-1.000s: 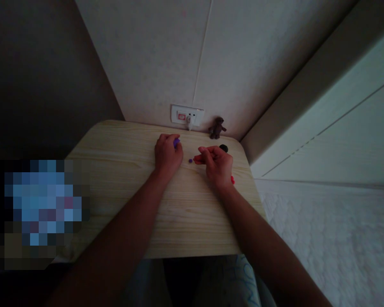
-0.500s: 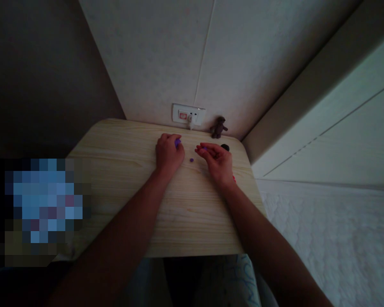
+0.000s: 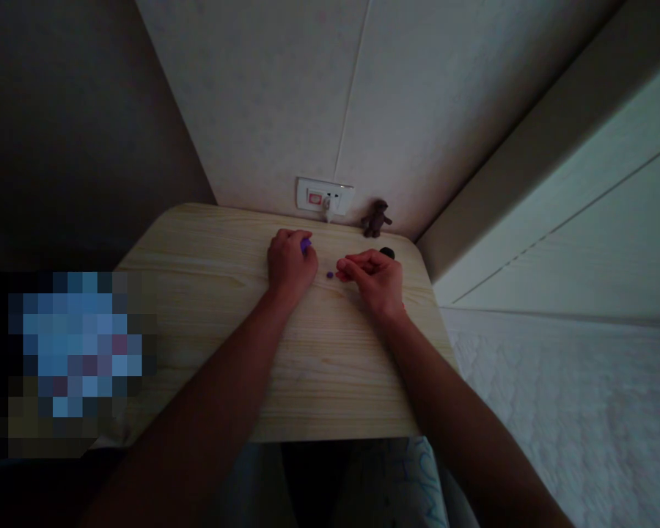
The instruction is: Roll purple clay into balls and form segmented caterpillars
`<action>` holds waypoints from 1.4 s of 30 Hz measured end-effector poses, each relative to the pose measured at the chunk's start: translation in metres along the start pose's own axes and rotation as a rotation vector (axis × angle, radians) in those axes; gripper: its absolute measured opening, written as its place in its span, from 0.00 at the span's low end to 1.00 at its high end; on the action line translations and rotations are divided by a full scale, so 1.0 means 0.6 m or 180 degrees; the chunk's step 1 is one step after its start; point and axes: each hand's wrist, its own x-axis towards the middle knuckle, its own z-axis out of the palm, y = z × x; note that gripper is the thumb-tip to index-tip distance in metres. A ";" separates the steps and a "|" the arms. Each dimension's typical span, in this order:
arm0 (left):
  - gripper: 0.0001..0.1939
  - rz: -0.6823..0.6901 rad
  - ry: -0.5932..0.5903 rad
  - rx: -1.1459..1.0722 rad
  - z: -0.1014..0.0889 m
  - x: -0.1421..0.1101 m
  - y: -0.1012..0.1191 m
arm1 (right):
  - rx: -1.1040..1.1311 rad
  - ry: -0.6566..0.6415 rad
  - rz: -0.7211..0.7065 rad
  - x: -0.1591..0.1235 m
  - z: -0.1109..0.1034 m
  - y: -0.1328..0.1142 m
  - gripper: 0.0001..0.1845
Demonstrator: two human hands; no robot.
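My left hand point(image 3: 291, 260) rests on the wooden table point(image 3: 330, 374), its fingers curled round a purple lump point(image 3: 305, 245) that looks like modelling clay. To the right, my right hand point(image 3: 377, 280) has thumb and fingertips pressed together in a pinch. Purple clay showed between these fingers half a second ago; now the fingertips hide it. A small purple clay bit point(image 3: 330, 275) lies on the table between the hands, just left of my right fingertips. Behind my right hand, a round black thing point(image 3: 386, 253) is partly covered.
A dark brown bear-like figure point(image 3: 376, 219) stands at the table's back edge against the wall. Left of it, a plug point(image 3: 328, 207) sits in a wall socket point(image 3: 303, 196). A pale cabinet point(image 3: 572, 227) flanks the right side. A blurred-out patch covers the left.
My right fingers have closed into a tighter pinch, and the purple piece in them is out of sight. The left hand and the small bit on the table stay put.
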 end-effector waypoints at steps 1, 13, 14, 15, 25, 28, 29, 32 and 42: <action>0.18 -0.0001 0.0002 0.0011 0.000 0.000 0.000 | 0.0089 -0.0068 0.0032 0.000 0.001 0.002 0.21; 0.19 0.0012 -0.0069 0.0021 -0.003 0.000 0.002 | 0.0353 -0.0668 0.0032 -0.004 0.002 0.004 0.23; 0.19 0.0014 -0.0071 0.0012 -0.003 -0.001 0.002 | 0.0364 -0.0696 0.0034 -0.004 0.002 0.003 0.23; 0.19 0.0013 -0.0072 0.0007 -0.002 -0.001 0.002 | 0.0385 -0.0718 0.0038 -0.005 0.003 0.002 0.23; 0.19 0.0025 -0.0043 0.0047 0.000 -0.001 -0.001 | 0.0139 -0.0493 0.0085 0.000 -0.004 0.001 0.18; 0.18 -0.0020 -0.0019 0.0050 0.000 -0.002 0.002 | 0.0089 -0.0361 0.0007 0.002 -0.004 0.001 0.17; 0.18 -0.0033 -0.0007 0.0052 0.000 -0.002 0.003 | 0.0090 -0.0329 0.0014 0.003 -0.004 0.002 0.17; 0.17 -0.0034 -0.0007 0.0063 -0.001 -0.003 0.006 | 0.0212 -0.0286 0.0070 0.006 -0.005 0.004 0.19; 0.17 -0.0012 -0.0001 0.0079 0.001 -0.002 0.007 | 0.0031 -0.0167 0.0082 0.010 -0.007 0.006 0.25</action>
